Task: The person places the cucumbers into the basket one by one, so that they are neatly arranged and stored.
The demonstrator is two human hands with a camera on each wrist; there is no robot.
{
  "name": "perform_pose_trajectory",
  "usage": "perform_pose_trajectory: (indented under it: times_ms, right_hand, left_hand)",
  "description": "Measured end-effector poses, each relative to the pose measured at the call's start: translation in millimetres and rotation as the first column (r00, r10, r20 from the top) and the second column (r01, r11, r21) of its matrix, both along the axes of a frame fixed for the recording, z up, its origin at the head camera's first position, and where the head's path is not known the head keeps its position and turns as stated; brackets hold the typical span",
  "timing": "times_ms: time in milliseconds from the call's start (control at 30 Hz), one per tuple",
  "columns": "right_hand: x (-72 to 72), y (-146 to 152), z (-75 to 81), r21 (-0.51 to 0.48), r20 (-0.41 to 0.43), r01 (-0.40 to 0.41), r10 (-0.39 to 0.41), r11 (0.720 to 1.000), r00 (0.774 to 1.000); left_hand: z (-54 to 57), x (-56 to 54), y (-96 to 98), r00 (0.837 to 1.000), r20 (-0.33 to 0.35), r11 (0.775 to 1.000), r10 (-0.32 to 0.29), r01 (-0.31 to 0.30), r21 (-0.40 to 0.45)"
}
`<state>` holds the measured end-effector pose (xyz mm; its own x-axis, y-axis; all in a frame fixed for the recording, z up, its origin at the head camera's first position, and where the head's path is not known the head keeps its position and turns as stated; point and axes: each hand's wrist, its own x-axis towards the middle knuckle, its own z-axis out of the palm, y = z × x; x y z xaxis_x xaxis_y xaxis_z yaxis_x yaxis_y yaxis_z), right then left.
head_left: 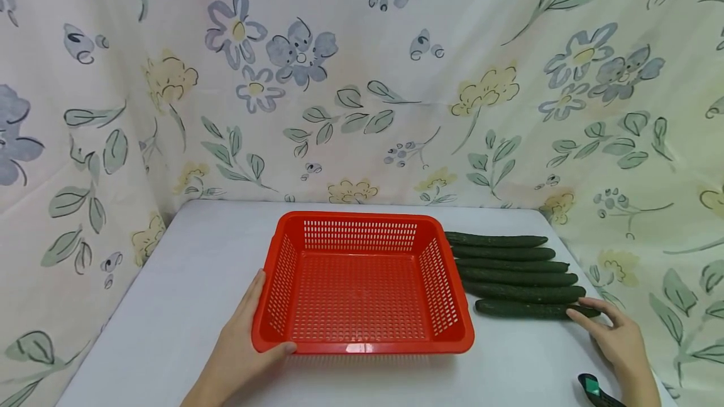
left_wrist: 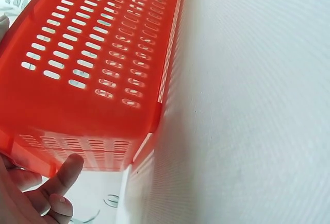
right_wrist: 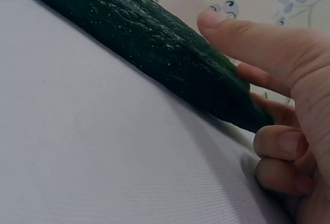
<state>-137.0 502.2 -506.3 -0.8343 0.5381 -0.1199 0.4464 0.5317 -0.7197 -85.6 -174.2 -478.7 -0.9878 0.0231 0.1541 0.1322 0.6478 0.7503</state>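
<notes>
A red plastic basket (head_left: 362, 348) with slotted walls stands on the white table. My left hand (head_left: 240, 338) grips its near left corner, thumb over the front rim and fingers along the left side. The left wrist view shows fingers (left_wrist: 63, 180) curled beneath the basket's rim. Several dark green cucumbers (head_left: 517, 278) lie side by side right of the basket. My right hand (head_left: 616, 335) holds the right end of the nearest cucumber (head_left: 520, 309), thumb and fingers on either side. In the right wrist view that cucumber (right_wrist: 154, 44) lies along the table, its tapered tip among the fingers.
A black peeler-like tool with a green patch (head_left: 594, 388) lies at the near right, partly cut off by the frame. Floral cloth (head_left: 362, 80) hangs behind and at both sides of the white table (head_left: 186, 269).
</notes>
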Motion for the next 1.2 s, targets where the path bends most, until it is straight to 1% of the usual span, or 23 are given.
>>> perform_pose_trajectory:
  times_ms: [67,133,267,300,400,500,600,767,833,900,1000,1067,1200]
  right_hand:
    - [2.1,2,-1.1,0.037,0.002,-0.026,0.026,0.999,1.000]
    - [4.9,4,-1.9,0.068,0.002,-0.075,0.075,0.995,0.997]
    - [9.8,8,-4.7,0.064,-0.016,-0.181,0.183,0.981,0.983]
    - [10.5,9,-6.0,0.053,-0.033,-0.200,0.202,0.978,0.979]
    - [11.3,12,-8.5,0.029,-0.060,-0.223,0.225,0.974,0.973]
    - [11.3,16,-9.1,-0.005,-0.057,-0.239,0.239,0.971,0.969]
    - [12.6,20,-8.3,-0.015,-0.049,-0.264,0.263,0.964,0.963]
    - [13.7,24,-6.2,0.004,-0.042,-0.343,0.343,0.939,0.938]
    - [13.7,25,-5.8,0.000,-0.027,-0.358,0.358,0.934,0.933]
    - [14.1,25,-5.5,-0.025,-0.014,-0.361,0.361,0.932,0.932]
    - [13.7,26,-5.7,-0.056,-0.003,-0.347,0.347,0.936,0.938]
    - [14.1,26,-5.9,-0.092,-0.007,-0.341,0.342,0.935,0.940]
    - [14.7,25,-5.2,-0.128,-0.008,-0.330,0.332,0.935,0.943]
  left_hand:
    - [0.8,0.0,0.4,1.000,0.011,1.000,0.002,-0.002,0.006]
    - [1.6,0.0,0.6,1.000,0.018,1.000,0.002,-0.002,0.013]
    - [3.6,-0.3,1.2,0.999,0.032,1.000,0.003,-0.003,0.018]
    - [3.9,-0.3,1.3,0.999,0.033,1.000,0.003,-0.004,0.019]
    - [3.8,-0.8,1.0,1.000,0.019,1.000,0.004,-0.004,-0.002]
    - [4.0,-1.0,1.3,1.000,0.016,1.000,0.007,-0.007,-0.011]
    - [5.7,-1.0,2.7,0.999,0.042,1.000,0.011,-0.011,0.000]
    - [8.7,-0.2,4.3,0.996,0.085,1.000,0.010,-0.012,0.024]
    - [9.0,0.3,4.3,0.995,0.095,0.999,0.006,-0.009,0.030]
    - [9.1,0.5,4.1,0.995,0.103,0.999,0.002,-0.006,0.035]
    - [8.9,0.3,3.8,0.995,0.105,0.999,0.002,-0.006,0.037]
    - [9.0,0.3,3.6,0.995,0.101,0.999,0.001,-0.005,0.034]
    - [9.3,0.8,3.3,0.995,0.099,1.000,0.003,-0.005,0.026]
